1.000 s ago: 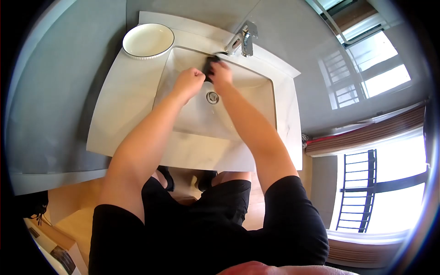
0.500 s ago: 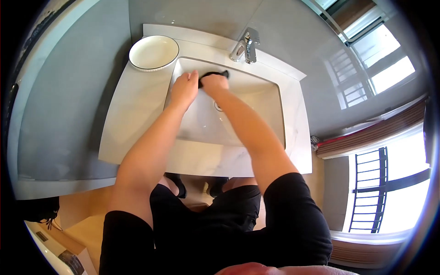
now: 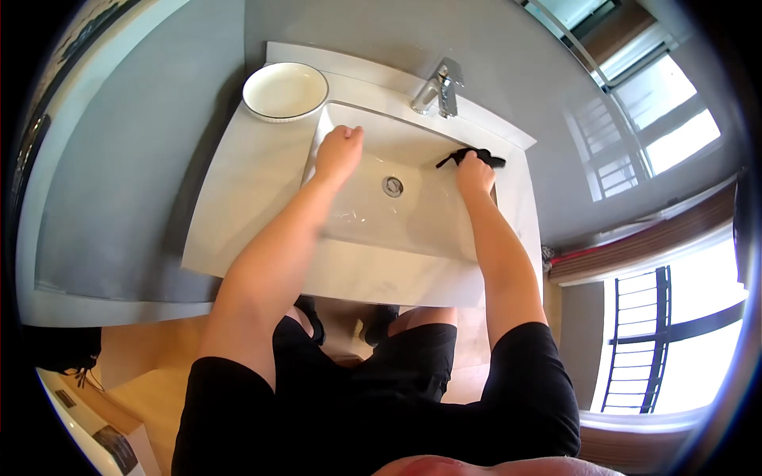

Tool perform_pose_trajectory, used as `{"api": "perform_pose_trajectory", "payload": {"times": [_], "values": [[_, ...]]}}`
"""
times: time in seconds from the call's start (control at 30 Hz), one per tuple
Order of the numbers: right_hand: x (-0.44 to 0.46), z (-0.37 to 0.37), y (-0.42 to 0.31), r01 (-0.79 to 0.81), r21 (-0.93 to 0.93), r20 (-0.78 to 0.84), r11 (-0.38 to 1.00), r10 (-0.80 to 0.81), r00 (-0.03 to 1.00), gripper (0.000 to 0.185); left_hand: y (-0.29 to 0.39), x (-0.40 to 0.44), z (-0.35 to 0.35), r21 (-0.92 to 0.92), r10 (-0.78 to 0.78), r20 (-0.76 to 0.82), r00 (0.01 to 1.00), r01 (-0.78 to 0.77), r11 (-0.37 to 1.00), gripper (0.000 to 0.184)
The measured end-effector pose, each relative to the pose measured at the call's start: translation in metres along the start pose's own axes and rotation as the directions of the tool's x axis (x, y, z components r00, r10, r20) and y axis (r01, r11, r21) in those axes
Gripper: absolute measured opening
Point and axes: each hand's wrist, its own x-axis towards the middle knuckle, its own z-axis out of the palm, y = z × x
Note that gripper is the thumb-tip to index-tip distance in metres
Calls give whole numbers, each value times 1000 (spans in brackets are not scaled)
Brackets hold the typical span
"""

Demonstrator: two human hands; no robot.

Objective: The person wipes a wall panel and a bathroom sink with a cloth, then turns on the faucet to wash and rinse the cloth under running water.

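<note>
Over the left part of the white sink basin (image 3: 429, 214), my left hand (image 3: 340, 151) is closed in a fist; what it holds, if anything, cannot be made out. My right hand (image 3: 475, 172) grips a dark cloth-like item (image 3: 482, 157) at the basin's back right corner, and one thin end of it sticks out to the left. Between the hands lies the round metal drain (image 3: 393, 186). Behind the basin stands the chrome faucet (image 3: 438, 91).
A round white bowl with a dark rim (image 3: 286, 91) sits on the counter's back left (image 3: 230, 198). Grey walls flank the counter. A barred window (image 3: 675, 341) is at the right. A box (image 3: 103, 420) stands on the floor at lower left.
My right hand has moved right with the dark item, from near my left hand to the basin's back right corner. My left hand stays closed over the basin's left part.
</note>
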Motion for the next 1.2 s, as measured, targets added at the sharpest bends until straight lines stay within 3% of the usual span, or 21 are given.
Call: {"api": "perform_pose_trajectory", "payload": {"times": [0.1, 0.17, 0.23, 0.3, 0.37, 0.43, 0.5, 0.67, 0.7, 0.73, 0.77, 0.83, 0.87, 0.9, 0.97, 1.0, 1.07, 1.13, 1.2], "values": [[5, 7, -10, -115, 150, -41, 982, 123, 992, 27, 6, -4, 3, 3, 3, -34, 999, -3, 1000, 44], [14, 25, -17, -250, 393, -94, 885, 309, 946, 34, 6, -5, 6, -37, -19, -21, 1000, 18, 999, 41], [9, 30, -32, -171, 494, -150, 852, 277, 949, 40, 2, -2, 14, -94, 24, -40, 999, -27, 995, 39], [11, 24, -58, 17, 549, -270, 836, 158, 950, 40, 4, -2, 18, -96, 50, -37, 998, -54, 994, 39], [8, 11, -91, -6, 653, -245, 757, 219, 945, 40, 5, -4, 15, -90, 73, -40, 997, -76, 993, 39], [5, 12, -118, -5, 724, -253, 690, 272, 928, 40, 9, -4, 8, -60, -8, 85, 996, 13, 998, 40], [-5, 6, -143, 18, 763, -211, 646, 223, 952, 39, 1, -2, 12, -60, 18, 60, 998, -15, 998, 41], [-15, -10, -206, 192, 757, -206, 625, -51, 977, 26, -1, 0, 18, -48, 111, -62, 992, -114, 992, 39], [-10, -19, -213, 270, 703, -177, 658, -205, 963, 23, 0, 0, 19, -79, 121, -99, 988, -129, 989, 40], [-7, -27, -220, 354, 648, -143, 674, -349, 926, 21, 1, 2, 19, -109, 134, -133, 982, -149, 983, 40], [-5, -23, -225, 354, 666, -142, 656, -355, 924, 21, -1, 2, 18, -85, 133, -141, 981, -145, 986, 40], [2, -19, -240, 571, 438, -189, 695, -550, 814, 20, 0, 8, 14, -73, 117, -258, 959, -140, 987, 41], [-2, -31, -244, 590, 377, 20, 714, -643, 766, 22, -5, 11, 17, -50, 158, -317, 935, -183, 982, 39], [0, 0, -247, 592, 386, 9, 708, -644, 765, 22, -5, 7, 15, -37, 167, -321, 932, -189, 981, 39], [29, 83, -245, 614, 723, -281, 315, -679, 679, 25, 5, 3, 9, -40, 217, -263, 940, -235, 971, 36], [28, 76, -236, 623, 720, -293, 305, -681, 672, 25, 5, 5, 7, -40, 172, -179, 969, -182, 983, 35], [13, 43, -214, 732, 607, -76, 309, -894, 441, 25, -7, 10, 17, -33, 169, -210, 963, -180, 983, 35], [-21, -2, -193, 715, 691, -147, 108, -947, 286, 24, -9, 9, 20, -6, 126, -220, 967, -130, 991, 37], [-32, -17, -173, 636, 640, 322, 431, -902, 287, 26, -1, 1, 19, 35, 134, -255, 957, -130, 991, 40]]}}
